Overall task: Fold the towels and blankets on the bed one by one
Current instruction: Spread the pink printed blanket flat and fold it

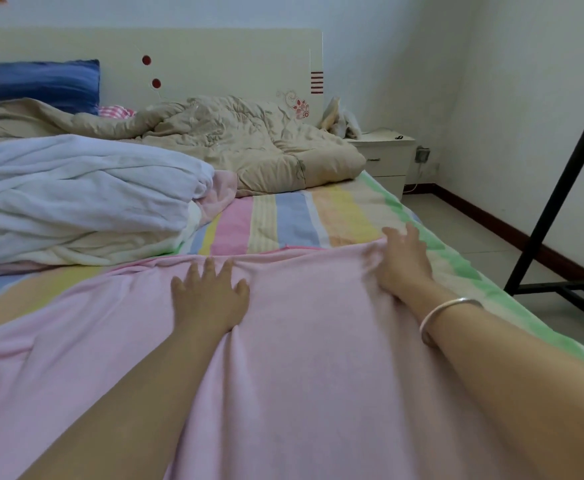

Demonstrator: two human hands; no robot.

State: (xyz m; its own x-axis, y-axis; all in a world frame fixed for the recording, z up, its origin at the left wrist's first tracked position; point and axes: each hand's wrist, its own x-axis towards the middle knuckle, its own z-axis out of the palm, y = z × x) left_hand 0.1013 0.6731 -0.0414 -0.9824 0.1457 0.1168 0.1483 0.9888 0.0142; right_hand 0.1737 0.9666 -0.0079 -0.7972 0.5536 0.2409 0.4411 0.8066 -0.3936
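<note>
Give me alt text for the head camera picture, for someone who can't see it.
Two hands rest near the far edge of a pink towel spread over a striped sheet, the left hand flat, the right hand at the corner. Behind lie a crumpled white blanket, left, and a beige quilt by the headboard.

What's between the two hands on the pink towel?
Head view: only wrinkled pink towel between left hand and right hand; nothing else lies there.

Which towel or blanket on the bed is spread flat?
The pink towel, under left hand and right hand; white blanket and beige quilt lie bunched.
</note>
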